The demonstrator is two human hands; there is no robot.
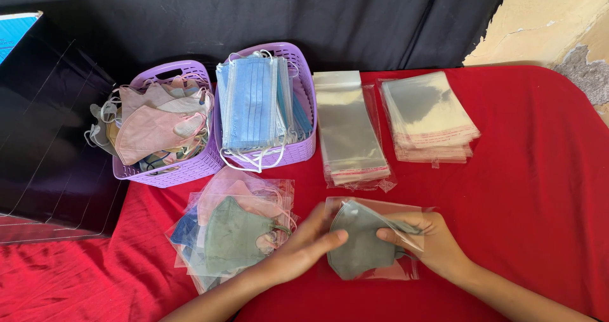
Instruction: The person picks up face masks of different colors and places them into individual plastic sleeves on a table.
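A grey-green folded face mask (360,246) lies partly inside a clear plastic bag (406,270) on the red cloth. My left hand (303,246) presses on the mask's left edge with thumb and fingers. On the right side my right hand (432,241) grips the bag and the mask's ear-loop end. To the left of my left hand lies a pile of bagged masks (236,233) in green, pink and blue.
Two purple baskets stand at the back: one (166,173) with folded pastel masks, one (298,152) with blue flat masks. Two stacks of empty clear bags (347,132) (429,116) lie to their right. A dark box (44,144) sits at the left edge.
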